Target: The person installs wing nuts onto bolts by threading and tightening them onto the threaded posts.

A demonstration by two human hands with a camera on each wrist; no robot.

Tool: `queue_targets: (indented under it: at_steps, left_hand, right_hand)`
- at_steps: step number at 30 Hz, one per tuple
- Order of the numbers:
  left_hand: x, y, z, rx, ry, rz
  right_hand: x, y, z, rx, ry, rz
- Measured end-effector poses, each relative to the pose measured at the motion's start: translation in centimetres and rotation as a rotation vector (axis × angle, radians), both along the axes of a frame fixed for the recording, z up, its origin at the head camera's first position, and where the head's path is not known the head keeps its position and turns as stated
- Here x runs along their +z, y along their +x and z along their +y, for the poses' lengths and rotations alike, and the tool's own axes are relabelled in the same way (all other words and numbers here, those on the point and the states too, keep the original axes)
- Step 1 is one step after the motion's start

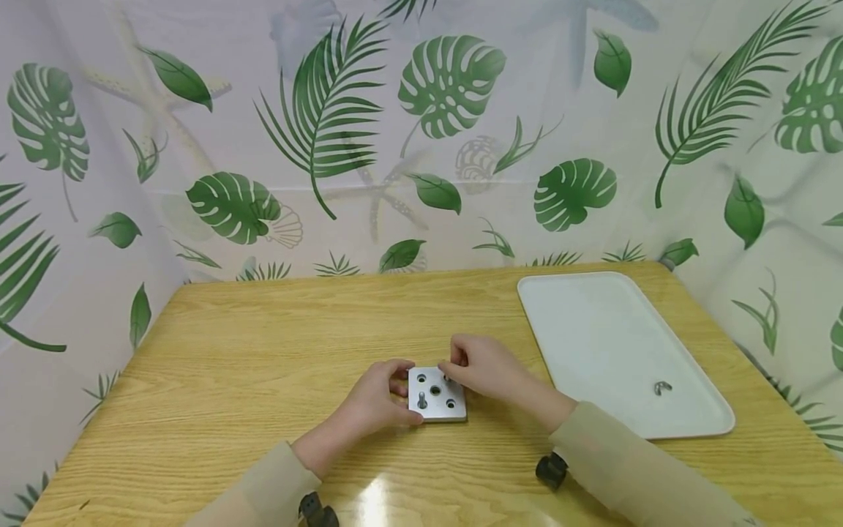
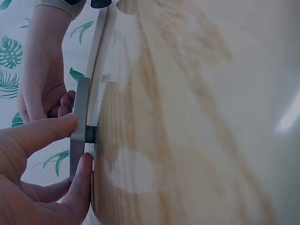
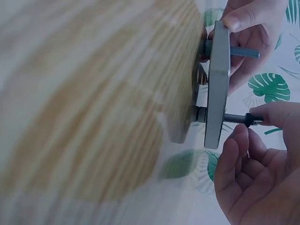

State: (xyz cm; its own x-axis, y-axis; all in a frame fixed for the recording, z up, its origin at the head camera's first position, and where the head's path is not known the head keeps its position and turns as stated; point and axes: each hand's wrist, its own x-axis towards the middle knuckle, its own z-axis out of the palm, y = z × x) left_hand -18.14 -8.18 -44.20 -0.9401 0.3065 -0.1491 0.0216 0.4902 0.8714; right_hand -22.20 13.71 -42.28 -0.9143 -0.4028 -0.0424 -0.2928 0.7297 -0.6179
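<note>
A square silver metal plate (image 1: 436, 407), with holes in it, sits slightly raised above the table. My left hand (image 1: 372, 399) grips its left side between thumb and fingers. One bolt (image 1: 422, 400) stands up through the near left hole. In the right wrist view a second bolt (image 3: 233, 117) passes through the plate, its head on the table side. At that bolt's tip my right hand (image 1: 490, 366) pinches a small dark wing nut (image 3: 253, 119), partly hidden by the fingertips. From the head view, the right hand covers the plate's far right corner.
To the right lies a white tray (image 1: 593, 329) with a raised rim. Small metal wing-nut-like hardware (image 1: 662, 388) rests near its front right corner. The wooden table (image 1: 296, 329) runs back to a leaf-patterned cloth (image 1: 369, 241).
</note>
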Motion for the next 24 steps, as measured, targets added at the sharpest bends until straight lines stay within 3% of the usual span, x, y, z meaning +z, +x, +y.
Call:
queue_targets:
  at_steps: [5,15,24]
  left_hand:
    - [0.0,0.0,0.0,0.004,-0.009,-0.002]
    - [0.2,0.1,0.0,0.008,-0.02,-0.006]
    - [0.0,0.0,0.1,0.002,-0.003,-0.008]
  right_hand:
    - [0.1,0.2,0.3,-0.008,-0.025,-0.018]
    - [-0.4,-0.5,1.5,0.119,-0.332,-0.239]
    - [-1.1,-0.7,1.4,0.073,-0.36,-0.285]
